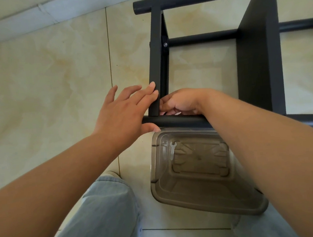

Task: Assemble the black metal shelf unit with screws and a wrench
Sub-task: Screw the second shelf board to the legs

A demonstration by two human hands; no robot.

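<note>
Shelf frame [255, 58] lies on floor [46, 80]. Left hand [121, 113] open, straight fingers steady crossbar [157, 62]; thumb under tube [172, 120]. Right hand [182, 103] curled at joint; contents hidden. Wrench [172, 149] in bin [195, 193]. Metal likely stiff, heavyish; grip tubes near joints.

Single head-worn view, wide-angle, looking steeply down and forward over your knees at the tiled floor [46, 80]; close range, both forearms run up from the bottom edge, shelf frame [256, 63] fills upper right, wall base at top left
</note>
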